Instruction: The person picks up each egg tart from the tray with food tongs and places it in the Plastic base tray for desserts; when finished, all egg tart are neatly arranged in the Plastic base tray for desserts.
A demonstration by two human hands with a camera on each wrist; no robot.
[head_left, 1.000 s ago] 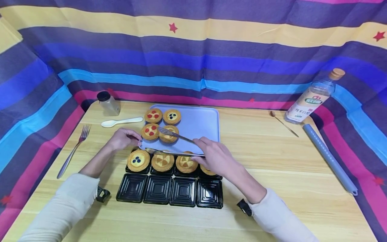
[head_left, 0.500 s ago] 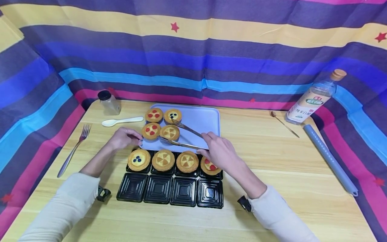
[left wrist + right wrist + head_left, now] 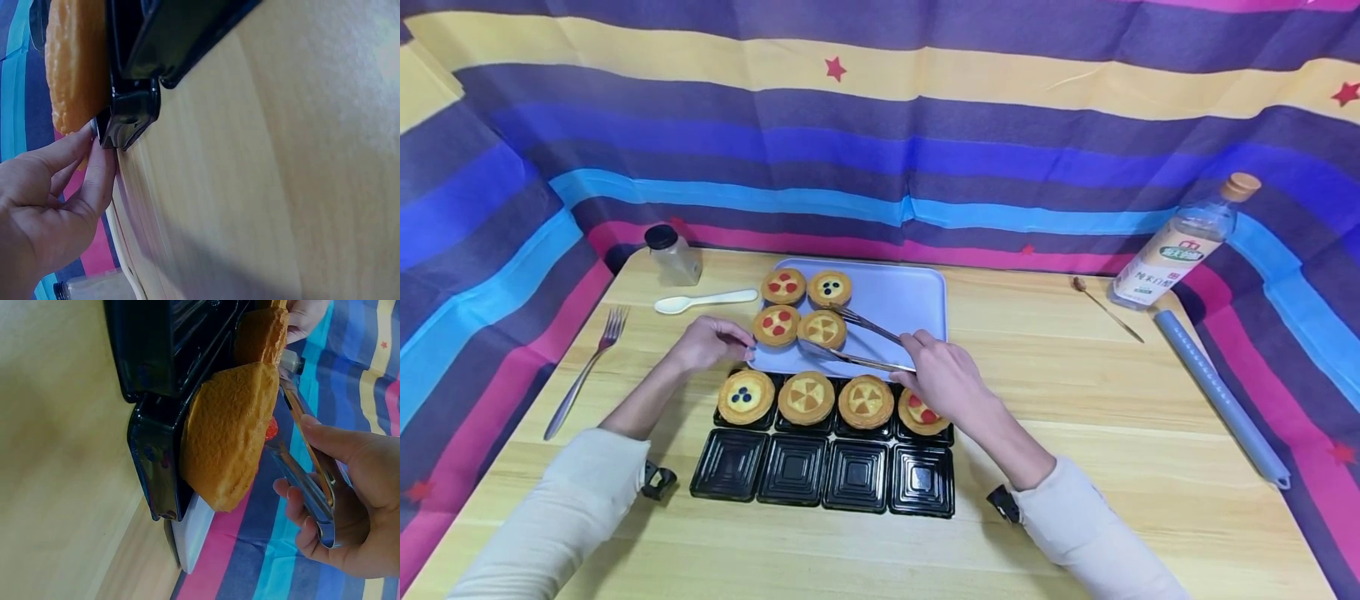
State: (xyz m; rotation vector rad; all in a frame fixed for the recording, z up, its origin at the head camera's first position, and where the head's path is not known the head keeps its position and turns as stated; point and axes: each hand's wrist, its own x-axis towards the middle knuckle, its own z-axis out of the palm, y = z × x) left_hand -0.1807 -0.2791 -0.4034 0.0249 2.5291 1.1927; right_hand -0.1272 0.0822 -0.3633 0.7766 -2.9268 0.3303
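Note:
My right hand (image 3: 943, 375) holds metal tongs (image 3: 868, 363). Their two arms stand spread at the far and near sides of an egg tart with a wedge pattern (image 3: 822, 330) on the lilac tray (image 3: 898, 300); whether they touch it I cannot tell. Beside that tart sit two red-dotted tarts (image 3: 777, 325) and a blueberry-dotted tart (image 3: 830, 288). My left hand (image 3: 706, 343) pinches the tray's near left corner between thumb and fingers. In the right wrist view the tongs (image 3: 312, 487) lie between thumb and curled fingers.
Black plastic boxes (image 3: 793, 468) stand in two rows before the tray; the far row bears several tarts (image 3: 865, 402). At left are a fork (image 3: 583, 375), a white spoon (image 3: 703, 301) and a jar (image 3: 673, 257). A bottle (image 3: 1172, 246), thin spoon (image 3: 1108, 310) and grey-blue stick (image 3: 1221, 398) lie right.
The tongs have turned and spread apart, their far arm swinging away over the wedge-patterned tart to its far side. My right hand has shifted slightly right and away. The left hand stays put.

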